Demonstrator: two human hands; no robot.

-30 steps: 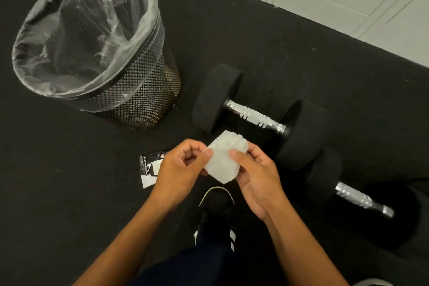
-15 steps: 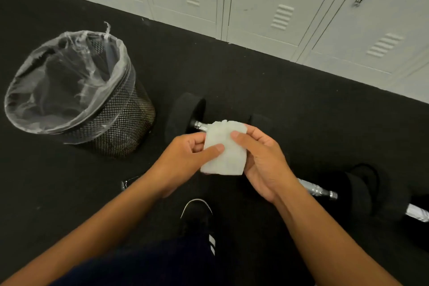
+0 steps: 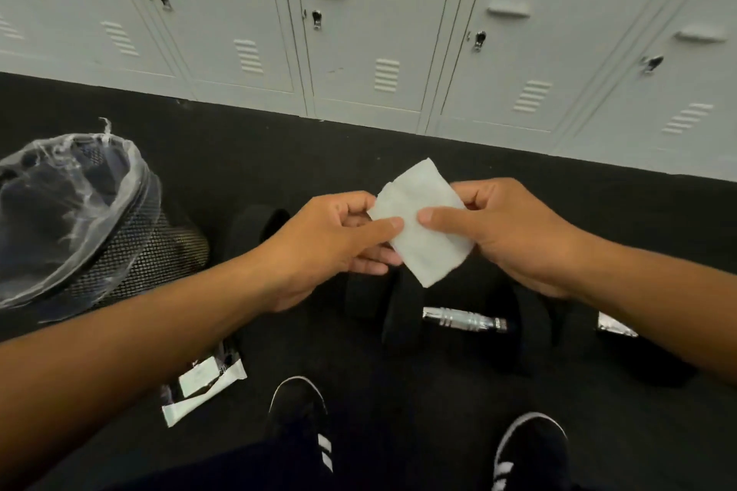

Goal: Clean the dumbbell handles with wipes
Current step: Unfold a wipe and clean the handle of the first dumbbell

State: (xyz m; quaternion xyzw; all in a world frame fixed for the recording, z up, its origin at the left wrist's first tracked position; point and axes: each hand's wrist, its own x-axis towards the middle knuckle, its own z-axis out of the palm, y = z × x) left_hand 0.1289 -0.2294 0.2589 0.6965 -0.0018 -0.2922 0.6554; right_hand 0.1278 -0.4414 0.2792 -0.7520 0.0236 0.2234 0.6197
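A folded white wipe (image 3: pixel 422 223) is held up between both hands above the floor. My left hand (image 3: pixel 331 243) pinches its left edge with thumb and fingers. My right hand (image 3: pixel 506 231) pinches its right edge. Below them lie two black dumbbells on the dark floor. The nearer one shows a chrome handle (image 3: pixel 464 319) between black heads (image 3: pixel 402 315). Of the farther dumbbell only one black head (image 3: pixel 255 227) shows; its handle is hidden behind my left hand.
A mesh waste bin (image 3: pixel 155 251) with a clear liner stands at the left. An opened wipe packet (image 3: pixel 203 383) lies on the floor by my left shoe (image 3: pixel 297 415). Another foil packet (image 3: pixel 614 325) lies at the right. Grey lockers (image 3: pixel 367 32) line the far wall.
The view has tilted up, showing more of the lockers. Both hands have lifted the wipe and turned it, pulling its edges apart a little.
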